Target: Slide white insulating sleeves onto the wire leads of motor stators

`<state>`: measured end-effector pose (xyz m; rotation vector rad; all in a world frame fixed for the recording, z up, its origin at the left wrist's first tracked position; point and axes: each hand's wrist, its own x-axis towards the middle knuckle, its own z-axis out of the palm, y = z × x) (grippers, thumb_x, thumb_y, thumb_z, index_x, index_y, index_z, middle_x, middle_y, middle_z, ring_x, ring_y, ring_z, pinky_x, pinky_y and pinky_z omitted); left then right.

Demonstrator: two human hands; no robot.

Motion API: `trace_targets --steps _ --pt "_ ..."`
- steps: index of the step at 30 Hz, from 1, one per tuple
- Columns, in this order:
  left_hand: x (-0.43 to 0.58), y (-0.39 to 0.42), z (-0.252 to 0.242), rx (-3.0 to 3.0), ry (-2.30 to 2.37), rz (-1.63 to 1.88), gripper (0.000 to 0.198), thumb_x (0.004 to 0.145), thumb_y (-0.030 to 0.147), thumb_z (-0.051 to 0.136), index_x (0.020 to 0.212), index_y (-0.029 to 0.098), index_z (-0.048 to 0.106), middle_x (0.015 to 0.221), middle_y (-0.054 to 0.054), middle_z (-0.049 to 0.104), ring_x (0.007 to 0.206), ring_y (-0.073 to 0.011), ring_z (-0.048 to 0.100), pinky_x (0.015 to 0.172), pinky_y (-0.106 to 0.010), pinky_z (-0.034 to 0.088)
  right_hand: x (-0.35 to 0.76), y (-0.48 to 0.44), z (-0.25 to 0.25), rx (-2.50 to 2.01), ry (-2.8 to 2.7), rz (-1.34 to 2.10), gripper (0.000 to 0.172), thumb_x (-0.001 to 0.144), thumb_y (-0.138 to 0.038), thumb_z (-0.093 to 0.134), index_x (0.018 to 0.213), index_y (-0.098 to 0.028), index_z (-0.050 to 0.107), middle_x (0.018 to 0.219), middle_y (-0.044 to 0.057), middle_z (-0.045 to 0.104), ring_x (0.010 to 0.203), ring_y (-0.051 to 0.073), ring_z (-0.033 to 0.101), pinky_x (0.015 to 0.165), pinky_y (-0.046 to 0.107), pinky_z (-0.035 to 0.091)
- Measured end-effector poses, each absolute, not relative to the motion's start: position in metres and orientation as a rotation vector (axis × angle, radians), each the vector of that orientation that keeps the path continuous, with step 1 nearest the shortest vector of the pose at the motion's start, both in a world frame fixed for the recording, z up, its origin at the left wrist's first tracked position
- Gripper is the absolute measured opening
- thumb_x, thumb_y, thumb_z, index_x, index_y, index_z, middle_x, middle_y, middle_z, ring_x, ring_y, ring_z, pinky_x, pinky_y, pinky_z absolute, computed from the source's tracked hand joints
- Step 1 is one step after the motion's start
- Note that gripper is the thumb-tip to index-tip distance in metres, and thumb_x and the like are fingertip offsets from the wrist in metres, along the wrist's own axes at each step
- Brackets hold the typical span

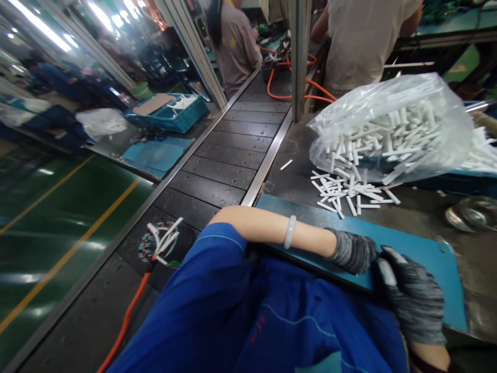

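Both my hands wear grey knitted gloves and meet low over the right part of a blue work mat (423, 248). My left hand (355, 252) reaches across from the left, below a pale bangle (290, 231) on the bare forearm. Its fingers are lost in shadow beside the other hand. My right hand (413, 292) has bent fingers with pale tips, closed close against the left hand. Whatever lies between the fingers is hidden. Just beyond the mat lies a loose pile of short white tubes (345, 191).
A clear plastic bag (392, 129) full of white tubes lies behind the pile. To my left runs a slatted conveyor (217, 171), carrying a wound coil part (159, 243) with white sleeves and an orange cable (130, 316). A blue crate (171, 116) stands across it. Two people work ahead.
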<state>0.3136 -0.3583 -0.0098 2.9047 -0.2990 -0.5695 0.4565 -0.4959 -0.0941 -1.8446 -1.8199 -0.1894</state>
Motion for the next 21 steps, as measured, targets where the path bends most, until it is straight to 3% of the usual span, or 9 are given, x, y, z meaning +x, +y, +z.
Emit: trace_targets --steps 4,8,10,12,14,16,21 --pt "0.296 -0.361 0.004 2.908 -0.295 -0.565 0.036 0.102 0.014 0.039 0.109 0.009 0.074 0.111 -0.017 0.073 0.104 -0.0231 0.063 0.085 -0.036 0.042 0.455 -0.504 -0.118 -1.705 -1.841 -0.234 0.036 0.101 -0.037 0.046 0.114 -0.013 0.069 0.102 0.015 0.073 0.090 0.029 0.068 0.090 0.045 0.053" --pt "0.266 -0.375 0.006 2.926 -0.131 -0.577 0.040 0.100 0.030 0.046 0.137 0.023 0.061 0.126 -0.011 0.069 0.091 -0.0220 0.066 0.072 -0.034 0.046 0.467 -0.512 -0.156 -1.691 -1.875 -0.347 0.042 0.098 -0.035 0.048 0.136 -0.022 0.059 0.114 0.010 0.072 0.095 0.030 0.068 0.093 0.049 0.052" --pt "0.250 -0.383 -0.002 2.889 0.189 -0.713 0.058 0.095 0.038 0.055 0.150 0.024 0.046 0.145 -0.015 0.057 0.100 -0.0285 0.068 0.073 -0.040 0.051 0.470 -0.512 -0.168 -1.652 -1.895 -0.406 0.051 0.096 -0.029 0.048 0.146 -0.029 0.051 0.119 0.007 0.072 0.099 0.032 0.068 0.092 0.050 0.052" --pt "0.237 -0.388 -0.012 2.796 0.405 -0.837 0.073 0.090 0.040 0.060 0.157 0.022 0.035 0.160 -0.023 0.037 0.112 -0.0372 0.066 0.076 -0.048 0.055 0.469 -0.509 -0.170 -1.598 -1.931 -0.472 0.057 0.093 -0.021 0.047 0.150 -0.029 0.047 0.118 0.007 0.073 0.099 0.034 0.068 0.089 0.052 0.051" --pt "0.230 -0.392 -0.020 2.700 0.541 -0.882 0.079 0.091 0.040 0.059 0.160 0.019 0.027 0.163 -0.029 0.024 0.119 -0.0432 0.063 0.078 -0.054 0.056 0.465 -0.505 -0.161 -1.561 -1.967 -0.534 0.055 0.091 -0.015 0.046 0.145 -0.023 0.053 0.113 0.008 0.075 0.097 0.034 0.068 0.086 0.051 0.050" --pt "0.230 -0.395 -0.023 2.627 0.656 -0.874 0.075 0.095 0.036 0.054 0.161 0.019 0.024 0.162 -0.031 0.023 0.119 -0.0443 0.063 0.079 -0.057 0.056 0.460 -0.500 -0.149 -1.559 -1.967 -0.569 0.047 0.091 -0.013 0.047 0.136 -0.021 0.060 0.108 0.007 0.076 0.095 0.031 0.068 0.086 0.046 0.050" --pt "0.243 -0.393 -0.012 2.500 0.858 -0.967 0.060 0.100 0.022 0.039 0.159 0.028 0.033 0.164 -0.023 0.023 0.121 -0.0422 0.063 0.082 -0.056 0.057 0.448 -0.490 -0.129 -1.582 -1.833 -0.537 0.036 0.093 -0.015 0.049 0.122 -0.023 0.069 0.100 0.004 0.076 0.092 0.022 0.068 0.088 0.036 0.052"
